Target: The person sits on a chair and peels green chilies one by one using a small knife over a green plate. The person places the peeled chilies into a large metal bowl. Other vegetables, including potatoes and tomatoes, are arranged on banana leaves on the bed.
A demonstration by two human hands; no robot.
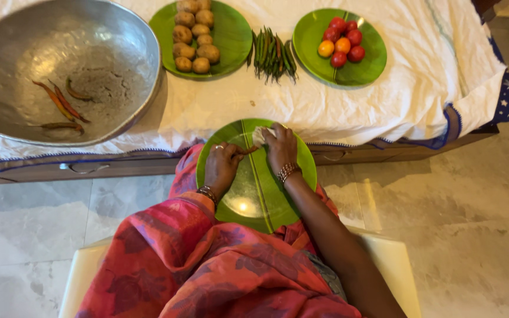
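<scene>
Red chilli (247, 150) pinched in left hand (222, 166) over the green lap plate (254, 194); right hand (280, 148) clamps a white cloth (260, 136).

Three chillies (60, 106) lie in the metal bowl (119, 35) at 10 o'clock; green chillies (272, 56), potatoes (194, 35) and tomatoes (341, 42) wait untouched at 12. Nothing blocks the hands.

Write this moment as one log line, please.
left hand: holds red chilli | right hand: holds white cloth | both over green plate
</scene>
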